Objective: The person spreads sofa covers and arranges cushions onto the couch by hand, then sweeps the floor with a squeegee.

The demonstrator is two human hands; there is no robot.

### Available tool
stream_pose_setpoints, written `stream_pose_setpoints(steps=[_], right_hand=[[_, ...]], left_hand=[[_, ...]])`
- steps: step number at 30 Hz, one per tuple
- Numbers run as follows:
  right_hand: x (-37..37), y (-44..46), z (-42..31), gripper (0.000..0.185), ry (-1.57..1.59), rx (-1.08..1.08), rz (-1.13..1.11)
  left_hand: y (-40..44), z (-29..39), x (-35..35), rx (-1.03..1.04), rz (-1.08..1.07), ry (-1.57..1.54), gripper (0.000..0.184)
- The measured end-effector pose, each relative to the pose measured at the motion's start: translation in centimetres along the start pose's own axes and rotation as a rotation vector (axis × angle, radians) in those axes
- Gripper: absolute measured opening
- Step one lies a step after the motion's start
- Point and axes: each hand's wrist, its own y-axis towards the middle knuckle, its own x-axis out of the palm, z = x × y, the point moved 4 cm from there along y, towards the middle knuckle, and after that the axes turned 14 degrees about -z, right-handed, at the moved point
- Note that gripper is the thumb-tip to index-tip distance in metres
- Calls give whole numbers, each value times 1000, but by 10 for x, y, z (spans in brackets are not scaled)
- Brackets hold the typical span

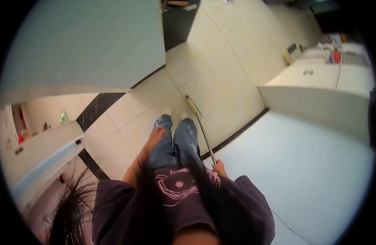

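Observation:
My right hand (219,167) is closed round the upper end of a mop's metal pole, at my right hip. From there the mop (206,136) slants forward and down to the floor. Its narrow, pale head (191,103) rests on the tiles just ahead of my right shoe. Over my left thigh hangs my left hand (158,134), holding nothing that I can see, its fingers loosely bent and a little apart. Both my feet, in light shoes, stand on the floor near the mop head.
Pale tiled floor (220,77) stretches ahead between walls. A pale wall (90,45) juts in at the left, by a doorway with a dark threshold (99,110). On the right, another wall (314,100) ends at a corner, with a white cabinet (314,75) beyond it.

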Motion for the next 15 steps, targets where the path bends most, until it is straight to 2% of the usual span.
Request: stream_pose_setpoints(steps=[1, 2, 3, 7, 9, 12, 15], right_hand=[[19, -38, -2, 27, 154, 58, -46], [52, -51, 14, 29, 148, 53, -64], [127, -21, 70, 31, 234, 142, -91], [198, -66, 69, 29, 711, 297, -135], [220, -65, 64, 28, 1115, 357, -122], [234, -33, 34, 28, 1718, 364, -118], [214, 28, -31, 27, 2114, 186, -229]], left_hand=[[3, 11, -4, -21, -36, 36, 16], [5, 23, -8, -30, 18, 78, 15], [6, 30, -8, -35, 67, 128, 15], [23, 30, 30, -71, -173, 197, 15], [26, 17, 52, -192, -368, 186, 14], [22, 3, 71, -287, -520, 322, 15], [7, 3, 79, -271, -529, 428, 16]])
